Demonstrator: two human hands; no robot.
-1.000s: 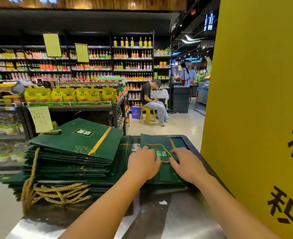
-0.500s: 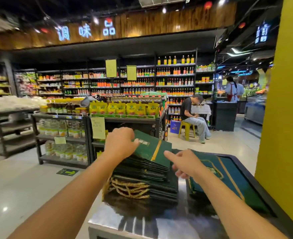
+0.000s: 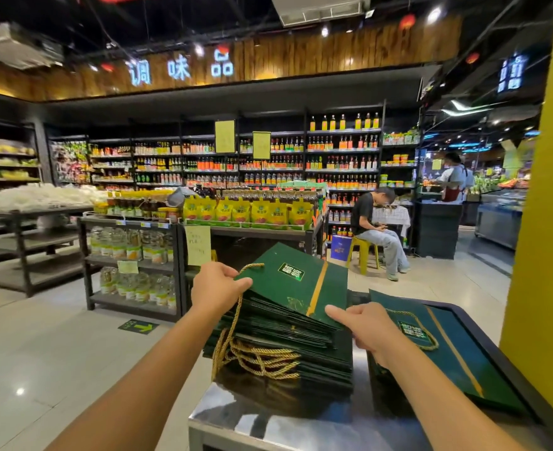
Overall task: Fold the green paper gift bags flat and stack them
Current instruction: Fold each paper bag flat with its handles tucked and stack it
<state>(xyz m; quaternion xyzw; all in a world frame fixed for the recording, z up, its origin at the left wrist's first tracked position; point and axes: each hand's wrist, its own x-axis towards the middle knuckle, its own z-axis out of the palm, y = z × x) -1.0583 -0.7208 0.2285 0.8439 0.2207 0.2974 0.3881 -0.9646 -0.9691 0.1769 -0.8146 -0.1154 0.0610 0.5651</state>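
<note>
The left hand (image 3: 218,288) grips the 9 o'clock edge of the flat dark green paper gift bag (image 3: 296,284) with a gold stripe. The right hand (image 3: 366,327) pinches its 5 o'clock corner. The bag tilts atop the stack of folded green bags (image 3: 288,346) on the shiny metal desk (image 3: 268,428). At 3 o'clock lies another flat green bag (image 3: 457,359). The bag labels are too blurred to read. The glowing overhead sign (image 3: 180,68) says 调味品.

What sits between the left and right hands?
The top green gift bag of the stack, tilted up: the left hand grips its left edge, the right hand pinches its near right corner. Head view.
</note>
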